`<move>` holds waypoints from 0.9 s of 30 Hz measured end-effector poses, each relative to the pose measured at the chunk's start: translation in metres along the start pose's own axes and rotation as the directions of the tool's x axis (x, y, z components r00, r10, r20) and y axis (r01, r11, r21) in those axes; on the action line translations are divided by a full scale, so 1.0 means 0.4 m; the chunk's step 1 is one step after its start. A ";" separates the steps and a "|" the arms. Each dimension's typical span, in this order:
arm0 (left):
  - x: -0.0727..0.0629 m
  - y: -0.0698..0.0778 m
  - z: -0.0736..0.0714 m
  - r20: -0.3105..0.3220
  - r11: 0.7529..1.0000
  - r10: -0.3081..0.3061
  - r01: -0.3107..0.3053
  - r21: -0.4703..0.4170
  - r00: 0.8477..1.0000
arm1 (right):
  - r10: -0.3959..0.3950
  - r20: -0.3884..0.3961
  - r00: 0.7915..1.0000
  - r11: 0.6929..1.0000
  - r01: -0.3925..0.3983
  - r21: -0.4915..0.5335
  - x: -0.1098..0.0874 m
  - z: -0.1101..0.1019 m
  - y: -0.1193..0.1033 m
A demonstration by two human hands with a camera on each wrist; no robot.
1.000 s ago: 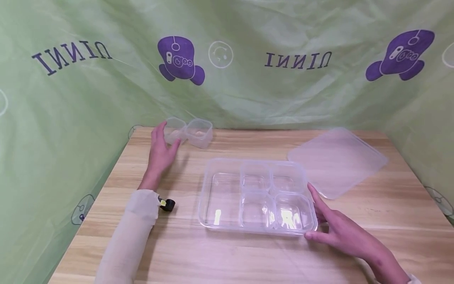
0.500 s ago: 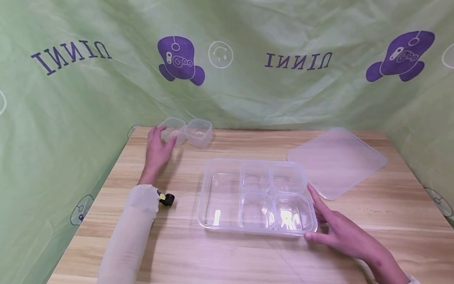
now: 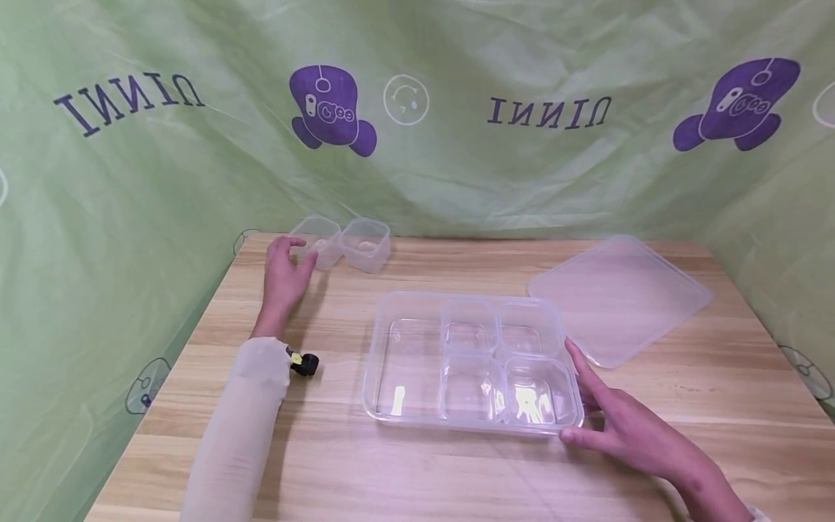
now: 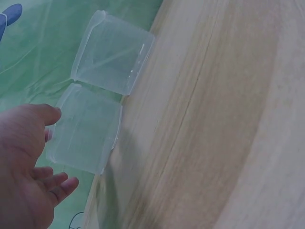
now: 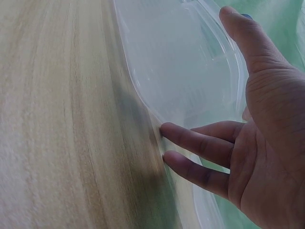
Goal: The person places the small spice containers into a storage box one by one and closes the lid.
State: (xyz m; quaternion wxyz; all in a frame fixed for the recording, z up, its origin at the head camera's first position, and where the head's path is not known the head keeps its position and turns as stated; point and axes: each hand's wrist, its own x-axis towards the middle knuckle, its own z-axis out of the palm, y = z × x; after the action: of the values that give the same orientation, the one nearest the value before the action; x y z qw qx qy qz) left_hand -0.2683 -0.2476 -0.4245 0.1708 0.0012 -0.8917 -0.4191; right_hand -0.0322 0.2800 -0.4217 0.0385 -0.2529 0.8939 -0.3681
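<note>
In the head view my left hand (image 3: 287, 272) is beside a small clear plastic container (image 3: 321, 250) at the back left. The left wrist view shows its thumb at the container's rim, with the other fingers loosely bent below. A second small container (image 3: 365, 245) stands right against the first; something pale shows inside each. My right hand (image 3: 626, 428) rests at the right end of a large clear food box (image 3: 411, 419). Its thumb lies by the near corner and its fingers extend along the side. Inside the box, several small compartments or containers (image 3: 471, 388) fill the right half.
A flat translucent lid (image 3: 620, 297) lies at the back right of the wooden table (image 3: 417, 478), close behind the box. Green printed cloth (image 3: 450, 174) hangs around the table's back and sides. A black wrist camera (image 3: 305, 364) juts from my left sleeve.
My left hand has drawn slightly back and left, uncovering more of the left small container. The right hand, food box and lid look unmoved.
</note>
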 end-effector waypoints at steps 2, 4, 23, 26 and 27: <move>-0.001 0.000 0.000 0.006 1.000 -0.012 0.012 -0.002 1.000 | 0.013 0.001 1.000 1.000 -0.013 -0.003 -0.001 0.000 -0.001; -0.001 -0.001 -0.001 0.009 1.000 -0.021 0.021 -0.008 1.000 | 0.030 0.001 1.000 1.000 -0.030 -0.002 -0.002 0.000 -0.002; -0.002 -0.008 -0.016 0.021 0.997 -0.069 0.070 -0.013 0.997 | 0.010 -0.002 1.000 1.000 -0.010 -0.001 -0.002 0.003 -0.001; -0.004 -0.008 -0.020 0.018 0.997 -0.073 0.073 -0.031 0.997 | 0.017 -0.001 1.000 1.000 -0.017 0.003 -0.001 0.004 -0.001; -0.004 -0.008 -0.022 0.017 0.997 -0.071 0.072 -0.033 0.997 | 0.017 -0.001 1.000 1.000 -0.017 0.003 -0.001 0.004 -0.001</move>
State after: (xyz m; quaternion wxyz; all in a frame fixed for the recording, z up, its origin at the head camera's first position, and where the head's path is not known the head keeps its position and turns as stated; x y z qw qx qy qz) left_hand -0.2644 -0.2562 -0.4221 0.1485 0.0268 -0.8852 -0.4401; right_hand -0.0314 0.2789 -0.4225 0.0417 -0.2453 0.8955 -0.3690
